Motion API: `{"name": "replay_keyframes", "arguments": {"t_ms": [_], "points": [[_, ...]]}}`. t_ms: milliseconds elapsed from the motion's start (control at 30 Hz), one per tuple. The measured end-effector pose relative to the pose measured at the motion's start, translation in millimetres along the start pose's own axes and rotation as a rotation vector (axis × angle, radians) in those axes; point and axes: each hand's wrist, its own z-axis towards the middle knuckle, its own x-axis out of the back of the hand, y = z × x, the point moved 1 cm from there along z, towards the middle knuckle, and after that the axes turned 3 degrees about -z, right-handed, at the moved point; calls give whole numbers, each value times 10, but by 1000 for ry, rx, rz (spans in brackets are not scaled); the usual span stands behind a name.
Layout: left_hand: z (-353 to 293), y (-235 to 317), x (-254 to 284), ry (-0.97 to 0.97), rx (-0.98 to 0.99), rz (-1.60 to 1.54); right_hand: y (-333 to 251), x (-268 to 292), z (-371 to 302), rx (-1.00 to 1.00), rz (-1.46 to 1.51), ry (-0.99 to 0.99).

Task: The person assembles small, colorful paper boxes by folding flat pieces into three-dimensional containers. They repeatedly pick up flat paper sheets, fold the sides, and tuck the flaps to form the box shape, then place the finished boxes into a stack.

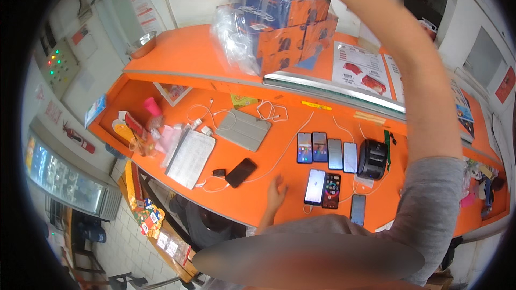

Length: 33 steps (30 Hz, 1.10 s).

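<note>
My right arm (424, 75) stretches up across the right side to the top edge, where the hand is mostly cut off. Just there, a clear plastic bag (228, 43) is gathered and pulled upward, and my right hand appears closed on its top. Inside are several stacked orange and blue boxes (279, 43), at the raised far ledge. My left hand (276, 193) is low over the orange counter, fingers loosely bent and apart, with nothing in it. Nearest to it are a black phone (241, 173) on its left and a lit phone (314, 186) on its right.
Several more phones (334, 153) lie beside a black card terminal or small printer (373, 159). A grey tablet case (244, 131), an open notebook (192, 157) and white cables lie on the left. Printed menus (360, 70) and a metal bowl (143, 45) sit on the ledge. Someone stands beyond it.
</note>
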Motion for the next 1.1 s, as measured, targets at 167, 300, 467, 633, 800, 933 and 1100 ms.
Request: {"name": "replay_keyframes", "arguments": {"t_ms": [167,300,467,633,800,933,1100], "points": [[-638,-674,-52,160,-291,419,102,-587,-243,-343,20,79],[-628,-607,-56,169,-267,457,137,-910,-464,-376,77,-26],[-591,-516,-26,173,-238,499,366,-1404,-641,-524,238,5],[-621,-496,-25,134,-190,466,664,-1572,-729,-522,466,-142],[-572,-504,-43,125,-166,508,489,-1395,-876,-448,670,-326],[-592,-569,-21,142,-242,509,87,-661,-1288,-525,827,-428],[-549,-728,18,103,-364,438,-521,1549,-3588,-504,1430,-486]]}}
